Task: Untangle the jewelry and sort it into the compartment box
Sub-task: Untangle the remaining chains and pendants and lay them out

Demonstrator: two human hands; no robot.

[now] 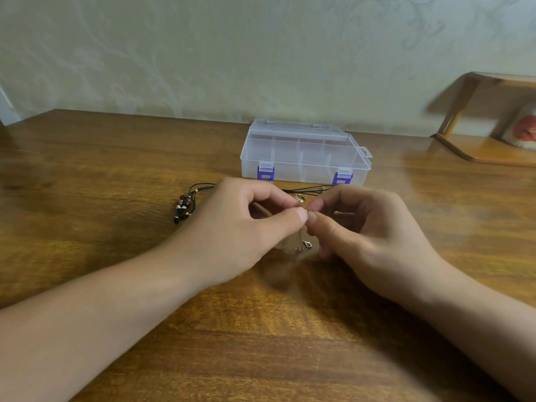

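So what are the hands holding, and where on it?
Both hands, left hand and right hand, pinch a thin chain near its top between thumb and fingertips; its clasp end hangs below.
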